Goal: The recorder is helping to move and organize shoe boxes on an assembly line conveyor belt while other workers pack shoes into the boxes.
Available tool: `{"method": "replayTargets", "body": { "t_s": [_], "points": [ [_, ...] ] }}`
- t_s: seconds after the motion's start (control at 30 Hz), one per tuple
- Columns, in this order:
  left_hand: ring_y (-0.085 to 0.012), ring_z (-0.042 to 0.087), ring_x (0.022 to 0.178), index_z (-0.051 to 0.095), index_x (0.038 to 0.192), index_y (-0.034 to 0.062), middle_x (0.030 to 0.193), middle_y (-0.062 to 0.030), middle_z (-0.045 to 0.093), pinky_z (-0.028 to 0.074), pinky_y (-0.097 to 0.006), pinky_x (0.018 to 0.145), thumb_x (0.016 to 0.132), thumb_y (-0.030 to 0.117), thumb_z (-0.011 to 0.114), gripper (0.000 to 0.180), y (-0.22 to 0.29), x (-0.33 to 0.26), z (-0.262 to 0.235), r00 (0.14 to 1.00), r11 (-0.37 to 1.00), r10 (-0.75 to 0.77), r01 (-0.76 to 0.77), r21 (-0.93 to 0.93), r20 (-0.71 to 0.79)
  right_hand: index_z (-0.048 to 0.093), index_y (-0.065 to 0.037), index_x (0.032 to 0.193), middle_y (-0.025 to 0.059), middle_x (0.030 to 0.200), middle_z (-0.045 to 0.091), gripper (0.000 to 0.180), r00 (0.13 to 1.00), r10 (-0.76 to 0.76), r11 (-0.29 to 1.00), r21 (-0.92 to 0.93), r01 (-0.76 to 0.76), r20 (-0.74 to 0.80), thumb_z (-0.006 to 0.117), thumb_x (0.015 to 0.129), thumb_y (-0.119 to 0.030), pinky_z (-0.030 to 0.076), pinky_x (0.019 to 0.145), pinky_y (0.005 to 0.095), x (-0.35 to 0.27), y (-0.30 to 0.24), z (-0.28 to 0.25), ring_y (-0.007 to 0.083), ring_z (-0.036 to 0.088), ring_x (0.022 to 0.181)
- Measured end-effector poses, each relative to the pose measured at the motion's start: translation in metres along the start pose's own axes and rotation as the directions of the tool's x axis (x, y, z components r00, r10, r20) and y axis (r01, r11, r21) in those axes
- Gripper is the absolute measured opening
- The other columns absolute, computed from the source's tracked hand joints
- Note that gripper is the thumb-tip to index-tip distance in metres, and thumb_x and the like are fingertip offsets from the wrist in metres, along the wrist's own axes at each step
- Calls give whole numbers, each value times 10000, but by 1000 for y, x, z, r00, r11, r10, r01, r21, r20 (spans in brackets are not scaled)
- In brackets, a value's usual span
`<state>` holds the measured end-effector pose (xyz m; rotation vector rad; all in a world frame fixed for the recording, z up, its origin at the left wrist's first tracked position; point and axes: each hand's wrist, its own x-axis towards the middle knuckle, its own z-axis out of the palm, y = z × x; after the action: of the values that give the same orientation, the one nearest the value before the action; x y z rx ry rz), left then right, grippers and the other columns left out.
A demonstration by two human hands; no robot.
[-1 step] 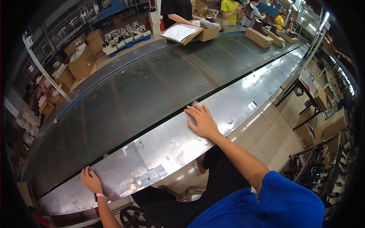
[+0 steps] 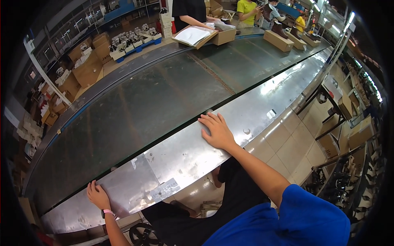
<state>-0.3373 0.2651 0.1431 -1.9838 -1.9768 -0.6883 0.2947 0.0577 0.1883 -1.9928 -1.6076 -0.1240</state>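
Observation:
My left hand [image 2: 98, 197] rests on the silvery metal ledge [image 2: 176, 151], its fingertips close to the dark gap beside the belt. A pink band circles that wrist. Farther right, my right hand [image 2: 218, 132] lies palm down on the same ledge, fingers stretched out and reaching its far edge. Neither hand holds anything. Beyond the ledge runs a wide dark green conveyor belt [image 2: 135, 106], with a toothed seam [image 2: 211, 74] across it. A pale label [image 2: 165, 187] sticks to the ledge between my hands, toward its near edge.
Across the belt, a person in black [image 2: 189, 10] handles an open shoebox [image 2: 195, 37] with white paper. Brown boots [image 2: 279, 30] stand on boxes at the far right, near other workers. Shoes fill a blue pallet [image 2: 135, 45] at left. A shoe rack [image 2: 344, 180] stands right.

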Motion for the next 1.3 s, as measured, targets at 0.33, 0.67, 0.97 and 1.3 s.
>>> {"method": "replayTargets", "body": {
  "t_s": [0.33,0.67,0.97,1.3],
  "points": [
    [-358,576,1447,770,1371,152,1533,-111,675,433,-517,1218,1070,201,571,364,-7,0,4,1000,1000,14,-14,18,-2,674,-99,1480,98,1611,605,488,1000,-11,1000,22,11,0,661,1037,-305,253,1353,575,0,1,0,338,459,1581],
    [-357,578,1441,771,1376,152,1536,-108,672,435,-521,1213,1072,203,570,368,-10,-1,1,1000,1000,10,-10,22,-5,676,-104,1480,99,1597,618,487,1000,-15,1000,19,15,-13,663,1036,-304,259,1350,579,1,0,3,338,469,1573],
    [-367,615,1395,766,1377,130,1506,-133,688,485,-500,1172,1069,189,573,369,-22,3,8,997,997,73,-72,32,-21,672,-99,1479,96,1588,625,487,998,-32,999,-28,31,-46,648,1045,-318,261,1350,582,-1,6,8,329,462,1577],
    [-343,619,1400,760,1398,161,1536,-101,674,490,-487,1167,1108,260,516,391,-20,6,13,999,992,20,-23,124,26,674,-91,1469,95,1578,631,478,998,-34,999,11,35,-56,626,1059,-332,259,1353,586,-2,8,8,321,460,1578]
  ]
}}
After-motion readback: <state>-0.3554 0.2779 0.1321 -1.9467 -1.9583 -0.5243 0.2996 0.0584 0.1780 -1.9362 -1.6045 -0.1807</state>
